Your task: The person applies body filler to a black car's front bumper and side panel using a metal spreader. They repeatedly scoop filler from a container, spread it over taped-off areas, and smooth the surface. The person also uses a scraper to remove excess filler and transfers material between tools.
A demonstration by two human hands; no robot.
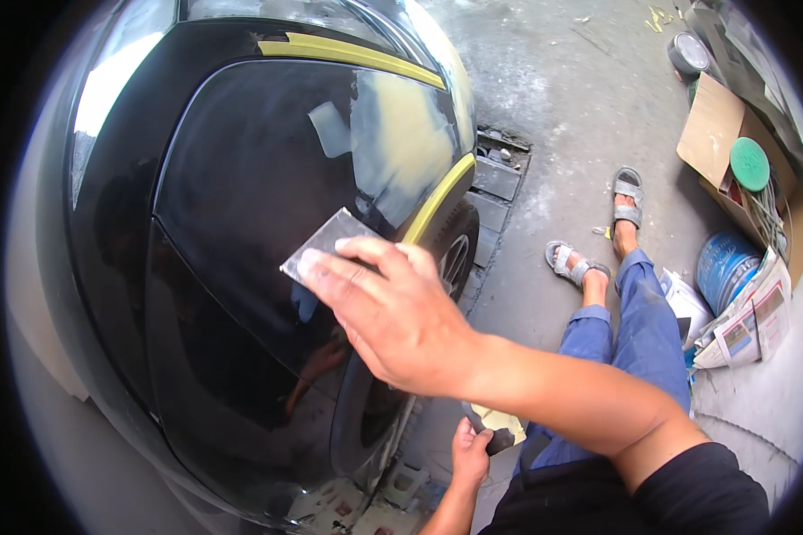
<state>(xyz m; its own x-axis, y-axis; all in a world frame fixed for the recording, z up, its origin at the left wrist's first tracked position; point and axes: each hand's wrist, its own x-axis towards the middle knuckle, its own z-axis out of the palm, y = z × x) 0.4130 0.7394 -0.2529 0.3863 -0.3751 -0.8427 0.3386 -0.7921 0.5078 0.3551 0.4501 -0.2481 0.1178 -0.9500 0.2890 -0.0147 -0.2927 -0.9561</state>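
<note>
My right hand [397, 308] reaches across to a glossy black car panel [250, 169], fingers closed on a thin grey rectangular putty spreader [330, 242]. The spreader lies over the panel; I cannot tell whether its edge touches. A pale yellow patch of putty [401, 134], with grey at its borders, covers the panel near the wheel arch, and a small grey patch [330, 130] lies beside it. Lower down, my left hand [469, 453] grips a dark plate [501, 437] bearing yellowish putty [495, 419]; part of it is hidden behind my right forearm.
Yellow masking tape runs along the panel's top edge [352, 60] and the wheel arch [437, 198]. A wheel [455, 259] sits beneath the arch, beside a floor grate [497, 183]. To the right stand a cardboard box [712, 116], a blue bucket [727, 270] and newspapers [745, 325].
</note>
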